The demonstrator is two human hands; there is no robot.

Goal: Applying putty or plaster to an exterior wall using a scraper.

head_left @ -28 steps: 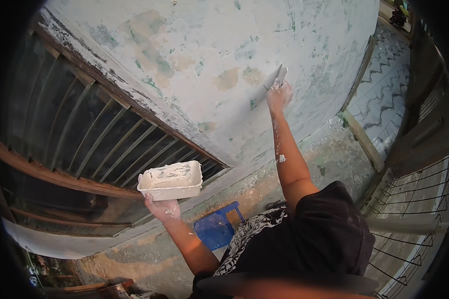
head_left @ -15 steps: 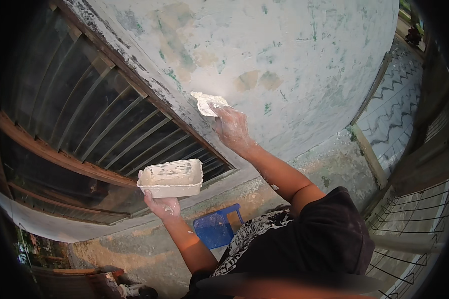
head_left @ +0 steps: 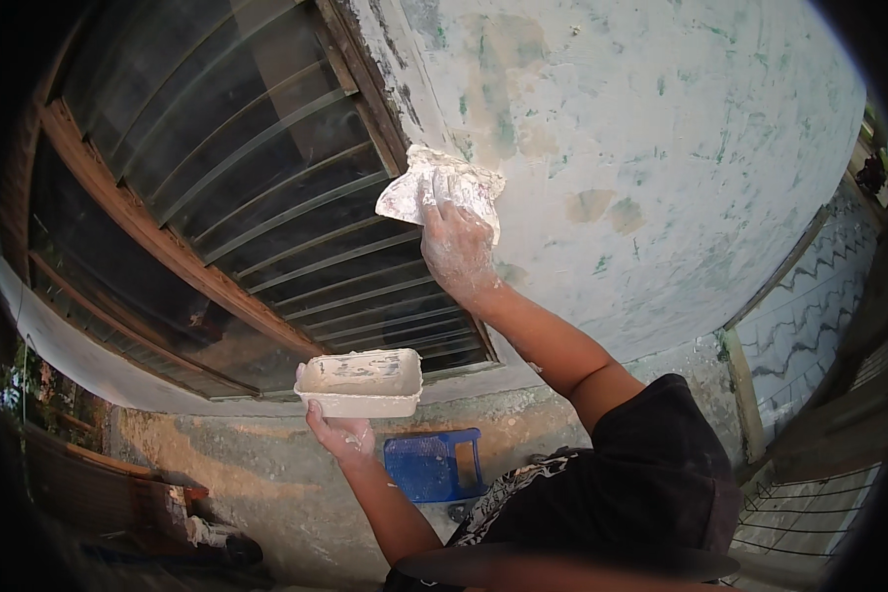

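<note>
My right hand grips a flat putty spreader thickly smeared with white putty. Its coated edge lies at the wall, right beside the wooden window frame; whether it presses on the surface I cannot tell. White smears cover the fingers and the back of that hand. Lower and to the left, my left hand supports a cream rectangular tub from below, with the thumb against its side. Putty coats the tub's rim and inner walls.
A louvred glass window fills the left side. Below the wall, a blue plastic stool stands on the stained concrete floor. At the right are a wavy-patterned tiled surface and a wire rack.
The spreader has shifted up and left across the wall toward the window frame, showing more of its coated face. My left hand still holds the tub. The whole view has turned somewhat.
</note>
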